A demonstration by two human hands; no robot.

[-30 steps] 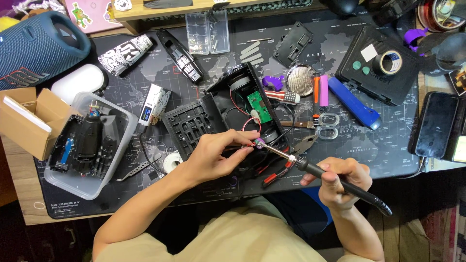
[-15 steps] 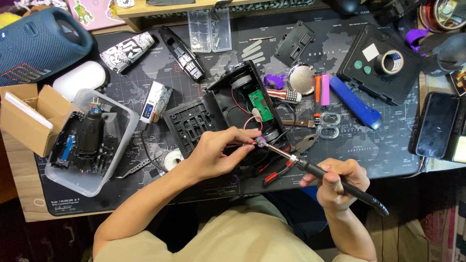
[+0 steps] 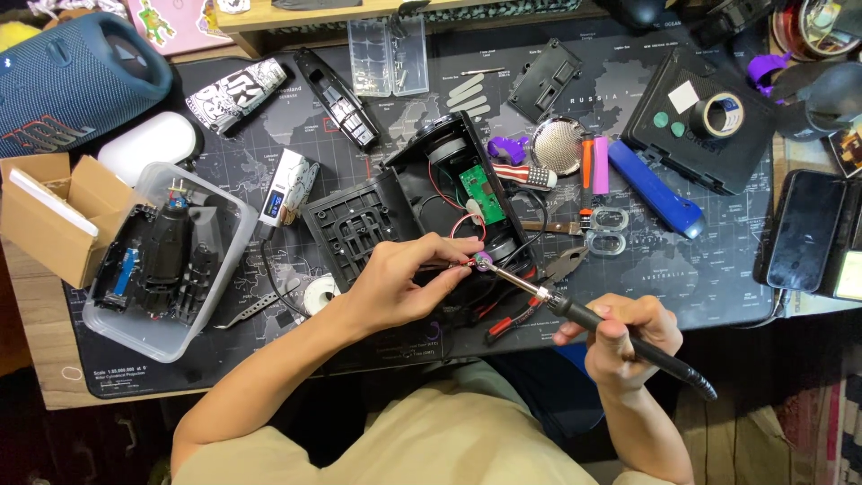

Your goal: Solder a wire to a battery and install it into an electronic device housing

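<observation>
An opened black device housing with a green circuit board and red and black wires lies in the middle of the dark desk mat. My left hand pinches a small round part with wires at the housing's near edge. My right hand grips the black handle of a soldering iron, whose metal tip touches that small part.
A clear tub of black parts and a cardboard box sit left, with a blue speaker behind. Pliers, scissors, a blue tool, a tape roll and a phone lie right.
</observation>
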